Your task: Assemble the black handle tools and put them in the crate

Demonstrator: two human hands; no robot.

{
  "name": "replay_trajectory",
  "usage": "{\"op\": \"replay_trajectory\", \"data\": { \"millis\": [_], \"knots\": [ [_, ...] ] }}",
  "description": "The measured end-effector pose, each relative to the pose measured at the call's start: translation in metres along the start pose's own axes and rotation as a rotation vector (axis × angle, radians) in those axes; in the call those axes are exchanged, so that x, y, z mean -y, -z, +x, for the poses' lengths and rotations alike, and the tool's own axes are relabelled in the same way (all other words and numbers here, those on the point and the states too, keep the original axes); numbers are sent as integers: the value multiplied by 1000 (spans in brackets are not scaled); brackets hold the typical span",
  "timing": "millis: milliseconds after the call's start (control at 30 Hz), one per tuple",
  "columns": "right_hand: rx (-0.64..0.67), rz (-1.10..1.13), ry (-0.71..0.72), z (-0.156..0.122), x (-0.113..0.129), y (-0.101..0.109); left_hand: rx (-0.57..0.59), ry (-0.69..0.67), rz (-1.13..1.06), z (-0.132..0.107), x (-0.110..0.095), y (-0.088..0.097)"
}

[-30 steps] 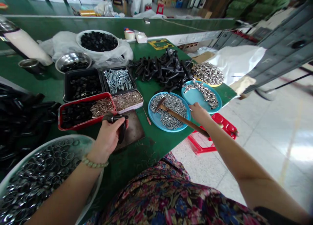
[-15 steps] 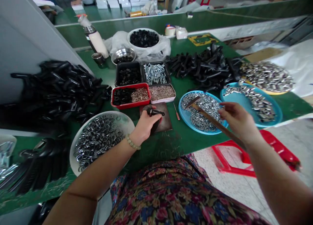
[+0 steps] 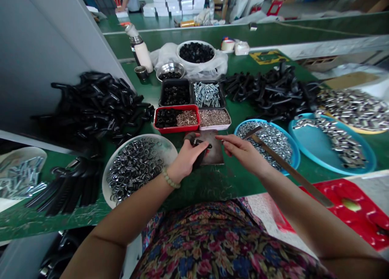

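The left hand [image 3: 188,161] is clenched around a curved black plastic handle [image 3: 199,142] at lower centre, above a dark worn metal plate [image 3: 214,151]. Just beside it, the right hand's fingertips [image 3: 219,138] pinch something too small to tell, while a wooden-handled hammer [image 3: 291,171] lies beneath that wrist, across a round blue tray [image 3: 296,161] of steel nuts [image 3: 264,143].

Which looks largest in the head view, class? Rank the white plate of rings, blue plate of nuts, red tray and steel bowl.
White plate of rings and blue plate of nuts: too close to rank, the white being nearer the camera. Then red tray. Then steel bowl.
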State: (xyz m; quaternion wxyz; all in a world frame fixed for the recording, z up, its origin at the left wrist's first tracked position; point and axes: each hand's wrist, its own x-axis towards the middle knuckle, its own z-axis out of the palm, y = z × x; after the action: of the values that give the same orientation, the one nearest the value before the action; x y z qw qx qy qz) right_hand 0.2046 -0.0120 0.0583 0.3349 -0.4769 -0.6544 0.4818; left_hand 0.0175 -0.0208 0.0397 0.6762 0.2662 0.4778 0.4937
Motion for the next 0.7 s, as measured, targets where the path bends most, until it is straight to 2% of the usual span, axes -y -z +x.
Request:
{"op": "replay_trajectory", "data": {
  "millis": [67, 200, 333, 567, 633, 700],
  "knots": [
    [-20, 2, 29, 4, 2, -3, 17, -90, 109, 0, 1, 2],
    [-71, 112, -7, 9, 6, -12, 98, -295, 406, -2, -1, 7],
    [-48, 156, 23, 15, 9, -20, 113, -495, 613, 0, 0, 10],
    [-43, 197, 19, 21, -10, -18, 124, -588, 664, 6, 4, 16],
    [-21, 188, 36, 20, -11, -12, 165, -561, 669, 7, 2, 16],
    [23, 60, 111, 20, -3, -7, 230, -493, 717, 12, -3, 12]
  ]
}}
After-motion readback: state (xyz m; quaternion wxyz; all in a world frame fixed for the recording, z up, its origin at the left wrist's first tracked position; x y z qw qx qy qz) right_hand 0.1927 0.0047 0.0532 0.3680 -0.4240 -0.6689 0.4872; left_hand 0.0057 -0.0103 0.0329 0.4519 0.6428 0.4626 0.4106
